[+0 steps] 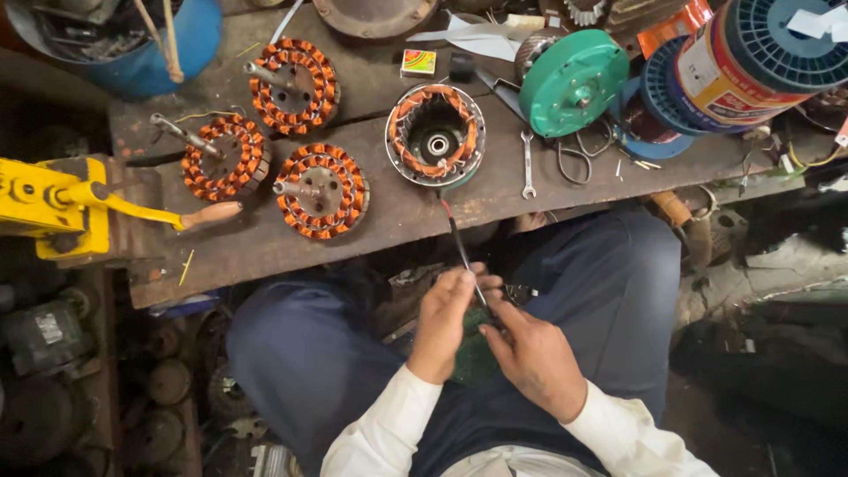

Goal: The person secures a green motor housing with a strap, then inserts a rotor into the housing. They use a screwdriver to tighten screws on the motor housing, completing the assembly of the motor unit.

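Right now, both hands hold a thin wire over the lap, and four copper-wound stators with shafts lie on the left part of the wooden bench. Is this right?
Not quite. The head view shows three stators with shafts, not four, on the wooden bench. The left hand and right hand do hold the thin wire.

1. A motor-repair workshop: a worn, stained wooden counter (397, 221) carries three round stators wound with orange copper wire (292, 86).
2. A steel spanner (527, 165), a green round motor cover (572, 82) and blue plastic wire spools (760, 53) lie there.
3. Old greasy motor parts (53, 371) crowd the floor.
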